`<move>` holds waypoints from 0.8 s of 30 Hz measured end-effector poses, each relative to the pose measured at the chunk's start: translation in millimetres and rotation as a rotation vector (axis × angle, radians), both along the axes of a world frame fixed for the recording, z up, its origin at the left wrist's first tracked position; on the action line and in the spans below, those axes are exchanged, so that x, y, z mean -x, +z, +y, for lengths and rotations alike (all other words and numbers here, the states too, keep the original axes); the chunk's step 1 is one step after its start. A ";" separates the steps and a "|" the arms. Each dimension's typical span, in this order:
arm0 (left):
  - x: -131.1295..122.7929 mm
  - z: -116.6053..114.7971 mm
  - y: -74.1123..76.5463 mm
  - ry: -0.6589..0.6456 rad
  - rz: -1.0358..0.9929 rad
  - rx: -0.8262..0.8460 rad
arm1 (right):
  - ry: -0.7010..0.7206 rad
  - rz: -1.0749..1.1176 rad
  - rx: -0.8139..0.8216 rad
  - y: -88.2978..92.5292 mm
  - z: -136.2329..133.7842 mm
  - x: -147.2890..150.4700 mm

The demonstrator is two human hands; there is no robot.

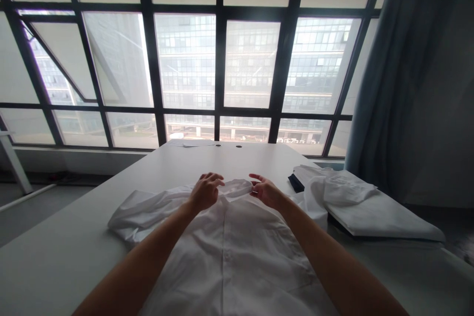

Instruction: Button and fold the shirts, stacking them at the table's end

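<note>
A white button-up shirt (240, 252) lies front side up on the white table, its collar (237, 188) pointing away from me and its button strip running down the middle. At the collar's right end, my right hand (265, 192) pinches the cloth between thumb and fingers, with the index finger raised. My left hand (206, 191) is at the left end of the collar, its fingers bent down onto the shirt; the exact grip there is partly hidden. One sleeve (144, 210) is spread out to the left, rumpled.
A stack of folded white cloth (374, 205) lies on the table's right side, with a dark piece (296, 183) at its edge. The white table (74, 242) reaches toward large dark-framed windows. A grey-blue curtain (385, 89) hangs at the right.
</note>
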State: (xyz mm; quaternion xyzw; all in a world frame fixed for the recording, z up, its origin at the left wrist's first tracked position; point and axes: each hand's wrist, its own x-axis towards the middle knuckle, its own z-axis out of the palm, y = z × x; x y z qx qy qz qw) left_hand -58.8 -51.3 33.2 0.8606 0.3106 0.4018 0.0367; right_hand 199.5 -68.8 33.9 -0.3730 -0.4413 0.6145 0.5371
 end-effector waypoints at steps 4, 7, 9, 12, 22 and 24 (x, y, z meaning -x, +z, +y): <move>-30.7 -15.8 -8.9 -0.087 -0.131 0.195 | 0.027 -0.003 -0.036 -0.1 -0.5 3.6; -37.4 -20.5 -17.1 -0.115 -0.159 0.267 | -0.002 -0.041 -0.009 -3.8 2.6 8.4; -37.3 -21.0 -19.7 -0.105 -0.125 0.258 | -0.050 -0.083 0.026 -6.7 4.5 11.9; -37.2 -21.0 -20.1 -0.095 -0.086 0.227 | -0.075 -0.168 0.035 -10.7 5.8 14.5; -38.9 -28.5 -11.8 0.062 0.251 0.135 | -0.216 -0.303 0.021 -16.8 11.5 8.1; -37.9 -30.2 -8.8 0.115 0.352 0.128 | -0.257 -0.269 0.059 -17.0 12.4 8.1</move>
